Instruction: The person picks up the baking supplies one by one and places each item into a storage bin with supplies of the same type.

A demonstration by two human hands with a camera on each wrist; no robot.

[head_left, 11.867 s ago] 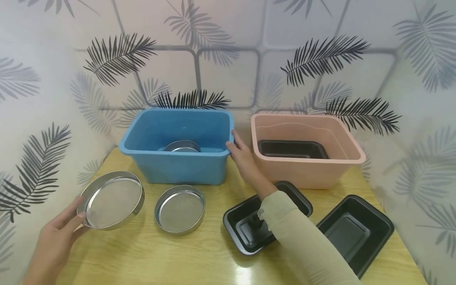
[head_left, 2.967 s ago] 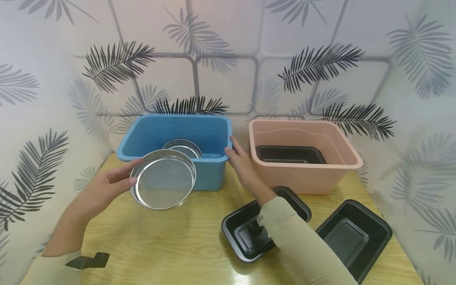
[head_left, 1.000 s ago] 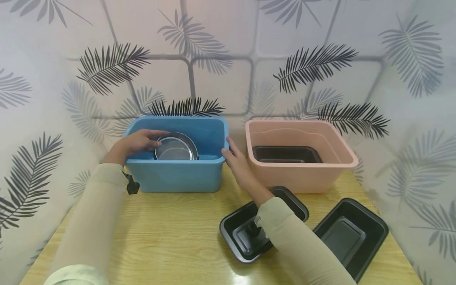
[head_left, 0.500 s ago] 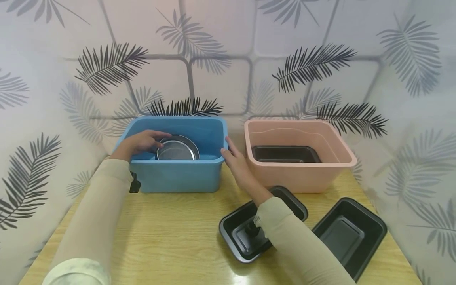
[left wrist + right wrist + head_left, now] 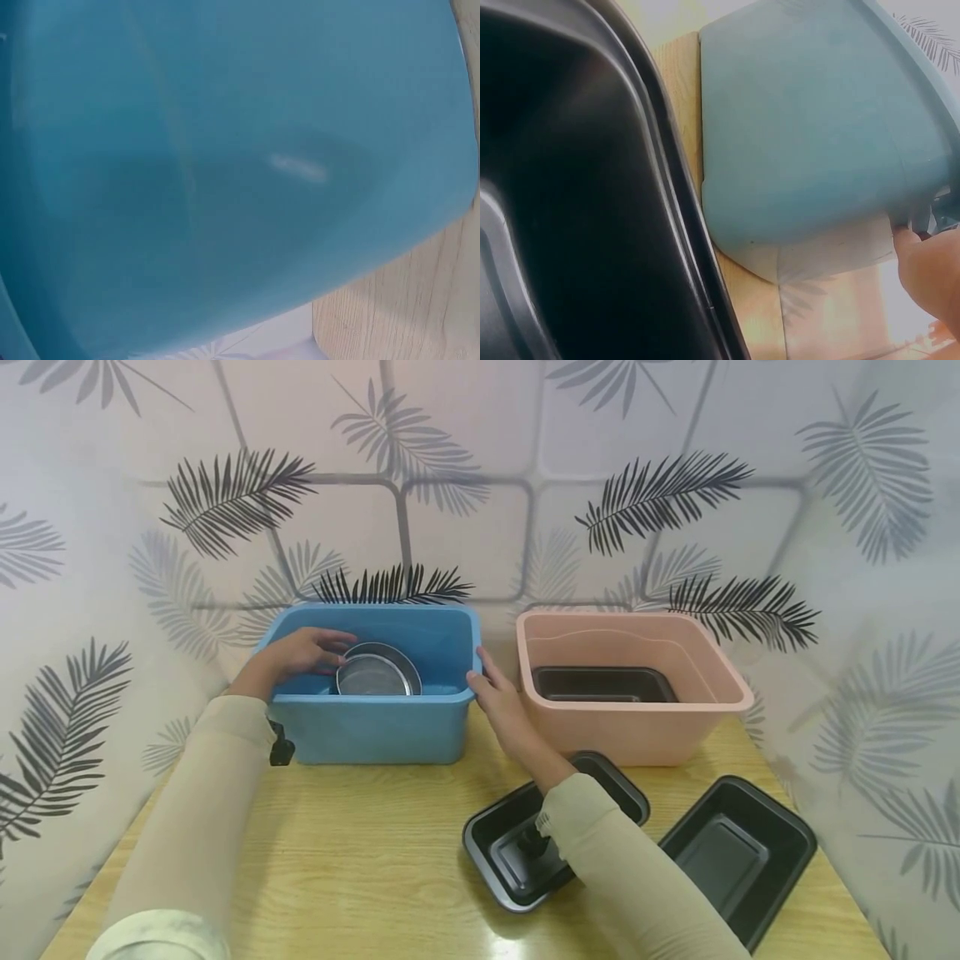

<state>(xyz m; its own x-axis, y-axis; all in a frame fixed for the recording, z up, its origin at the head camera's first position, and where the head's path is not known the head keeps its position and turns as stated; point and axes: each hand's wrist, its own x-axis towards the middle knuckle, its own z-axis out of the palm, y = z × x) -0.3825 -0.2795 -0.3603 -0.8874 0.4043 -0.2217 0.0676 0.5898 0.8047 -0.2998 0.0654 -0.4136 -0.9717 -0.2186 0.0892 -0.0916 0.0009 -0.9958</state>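
On the table (image 5: 360, 868), the left tub (image 5: 375, 731) stands at eleven o'clock, cake tin (image 5: 377, 675) inside; the right tub (image 5: 630, 735) at one, pan (image 5: 603, 684) inside; two more pans (image 5: 512, 858) at three.

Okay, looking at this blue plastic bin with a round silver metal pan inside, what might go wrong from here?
The round silver metal pan inside the blue plastic bin seems to sit slanted beside the left hand, so it might slip and clatter down. The right hand holds the bin; a hard pull could perhaps shift it. The pale right sleeve crosses above a black rectangular pan, so drawing that arm back may knock it.
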